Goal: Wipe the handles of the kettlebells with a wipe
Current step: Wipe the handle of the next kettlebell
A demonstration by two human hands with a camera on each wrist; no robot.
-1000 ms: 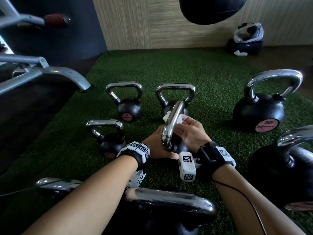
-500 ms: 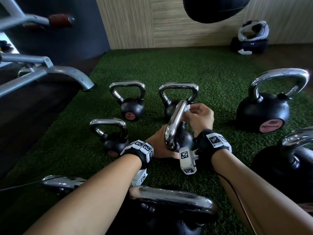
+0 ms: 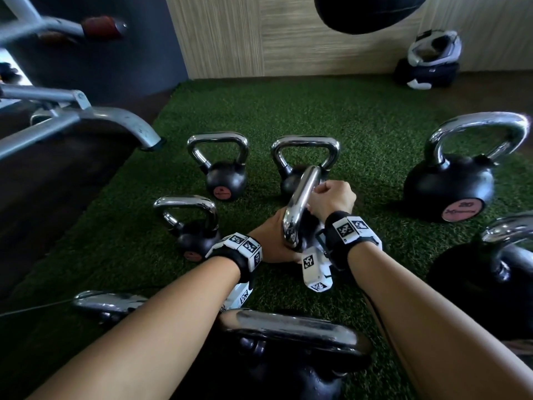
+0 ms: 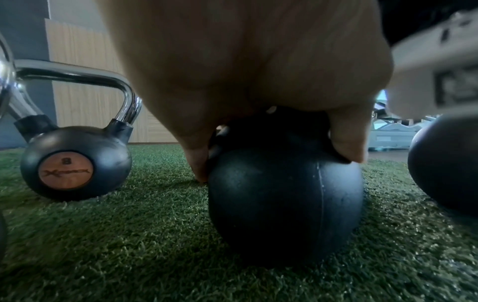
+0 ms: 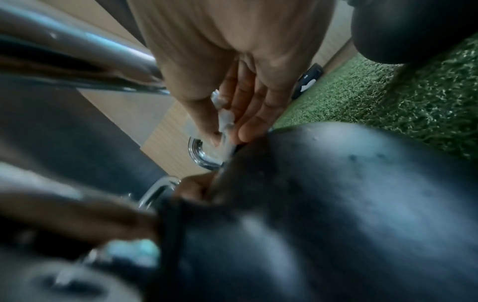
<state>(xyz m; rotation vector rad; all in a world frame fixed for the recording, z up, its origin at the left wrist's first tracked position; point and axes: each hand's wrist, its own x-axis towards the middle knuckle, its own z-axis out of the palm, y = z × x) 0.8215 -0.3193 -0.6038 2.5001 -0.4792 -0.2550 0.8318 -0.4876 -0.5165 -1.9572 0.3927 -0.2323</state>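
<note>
In the middle of the green turf stands a black kettlebell (image 4: 284, 194), its chrome handle (image 3: 300, 206) edge-on to me in the head view. My left hand (image 3: 271, 241) grips it low down, with fingers (image 4: 346, 143) curled over the top of the ball where the handle joins. My right hand (image 3: 331, 199) is curled against the right side of the handle. It pinches a small white wipe (image 5: 225, 118) between thumb and fingers, close to the handle's foot. In the head view the wipe is hidden behind the hand.
Several other chrome-handled kettlebells stand around: two behind (image 3: 225, 168) (image 3: 305, 151), one left (image 3: 187, 223), a big one right (image 3: 450, 183), one just below me (image 3: 288, 336). A metal machine leg (image 3: 115, 119) reaches in from the left. A black bag (image 3: 366, 10) hangs above.
My right hand has gone from spread fingers at the top of the handle to a curled grip, and has slid down the handle's right side. The left hand keeps its hold.
</note>
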